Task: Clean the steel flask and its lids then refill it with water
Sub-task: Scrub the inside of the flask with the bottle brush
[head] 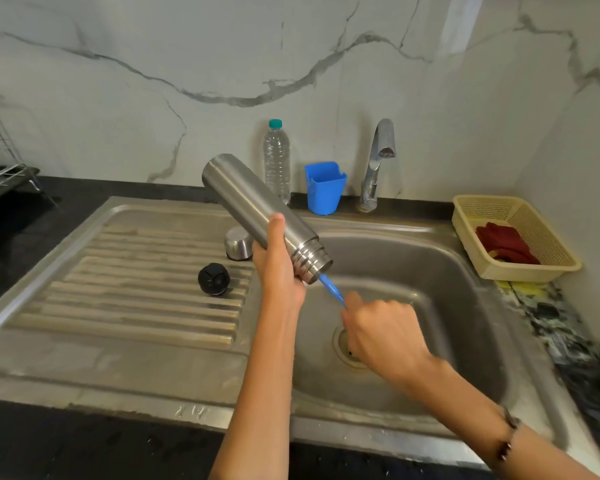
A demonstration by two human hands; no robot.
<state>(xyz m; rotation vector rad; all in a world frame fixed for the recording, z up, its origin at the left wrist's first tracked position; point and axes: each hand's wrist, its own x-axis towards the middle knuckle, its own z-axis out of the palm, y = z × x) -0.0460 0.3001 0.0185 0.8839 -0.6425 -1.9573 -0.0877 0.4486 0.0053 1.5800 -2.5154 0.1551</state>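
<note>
The steel flask (253,206) is gripped by the left hand (278,268), mouth tipped down over the sink (430,244); a blue brush handle (331,291), pinched in the right hand (385,341), is pushed inside. The steel cap (238,244) and black stopper (213,279) are waiting on the drainboard (136,271); the lids and the refill seem left to do.

This is a home kitchen, built around a stainless steel sink (413,258) with a ribbed draining board to its left. A chrome tap (378,161) rises behind the sink against a marble-patterned wall (153,64). A wire dish rack (0,161) stands far left of the sink on the dark countertop (32,216), and a cream plastic basket (513,233) sits to its right.
</note>
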